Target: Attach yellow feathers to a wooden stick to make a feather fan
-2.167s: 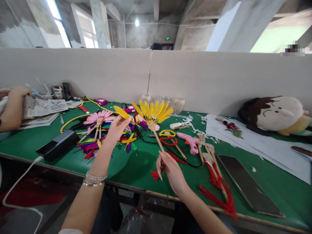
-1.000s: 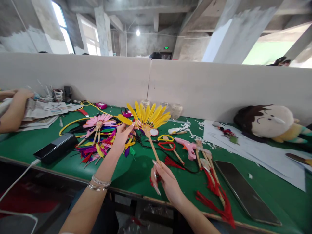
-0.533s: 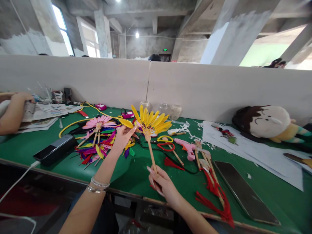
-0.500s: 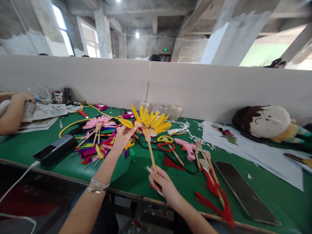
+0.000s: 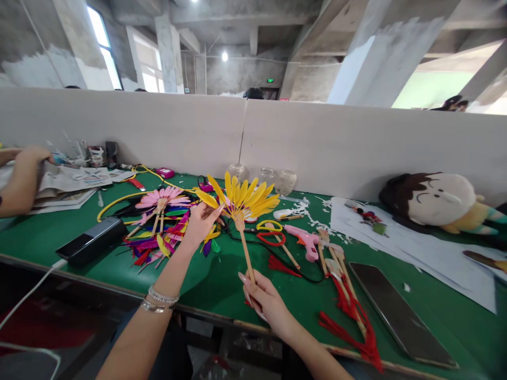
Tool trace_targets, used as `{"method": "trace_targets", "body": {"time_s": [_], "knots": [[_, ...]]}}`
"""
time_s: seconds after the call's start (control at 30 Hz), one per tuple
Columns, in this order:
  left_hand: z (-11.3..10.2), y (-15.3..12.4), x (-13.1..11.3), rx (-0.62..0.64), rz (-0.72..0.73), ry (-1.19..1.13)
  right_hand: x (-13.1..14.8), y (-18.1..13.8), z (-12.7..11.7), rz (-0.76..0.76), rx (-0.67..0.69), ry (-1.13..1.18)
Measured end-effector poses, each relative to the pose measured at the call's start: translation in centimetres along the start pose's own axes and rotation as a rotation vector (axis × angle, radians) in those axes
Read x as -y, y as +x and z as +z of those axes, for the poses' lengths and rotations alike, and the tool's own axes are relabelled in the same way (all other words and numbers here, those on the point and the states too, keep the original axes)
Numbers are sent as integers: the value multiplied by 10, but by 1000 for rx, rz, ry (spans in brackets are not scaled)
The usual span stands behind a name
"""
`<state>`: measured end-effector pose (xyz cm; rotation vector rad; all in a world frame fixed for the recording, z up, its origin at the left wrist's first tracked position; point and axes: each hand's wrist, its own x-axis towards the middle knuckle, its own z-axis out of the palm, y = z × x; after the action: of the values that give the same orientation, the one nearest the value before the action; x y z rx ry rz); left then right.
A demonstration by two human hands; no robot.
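My right hand is closed round the wooden handle of a feather fan, holding it upright with a slight tilt above the table's front part. Yellow feathers spread from the top of its stick, with some pink and white showing behind them. At the fan's left side, my left hand is closed, its fingertips pinching the lower end of a yellow feather that points up and left. Its grip is partly hidden. Left of that hand, a pink feather fan lies over a pile of loose coloured feathers.
A pink glue gun, scissors and tasselled sticks lie to the right, near a large phone. A black device sits left. Behind stand glass jars; a plush doll lies far right. Another person's arm is at left.
One yellow feather at the fan's left side now leans further left, close to the feather in my left hand. Both hands stay nearly in place; the view has shifted slightly.
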<state>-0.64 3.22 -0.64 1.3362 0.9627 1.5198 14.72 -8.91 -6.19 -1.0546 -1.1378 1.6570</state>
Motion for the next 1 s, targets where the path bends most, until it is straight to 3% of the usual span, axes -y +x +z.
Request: {"method": "trace_targets", "body": {"time_s": [0.2, 0.5, 0.63, 0.8, 1.0], "knots": [[-1, 0, 2, 19, 14, 20, 0, -1, 1, 2, -1, -10], [-15, 0, 0, 189, -38, 101, 3, -6, 4, 42, 13, -22], [-17, 2, 1, 143, -94, 68, 4, -5, 1, 22, -1, 15], [-18, 3, 6, 281, -154, -20, 4, -3, 3, 3, -48, 76], [-13, 4, 12, 264, -240, -73, 4, -2, 1, -3, -39, 87]]}}
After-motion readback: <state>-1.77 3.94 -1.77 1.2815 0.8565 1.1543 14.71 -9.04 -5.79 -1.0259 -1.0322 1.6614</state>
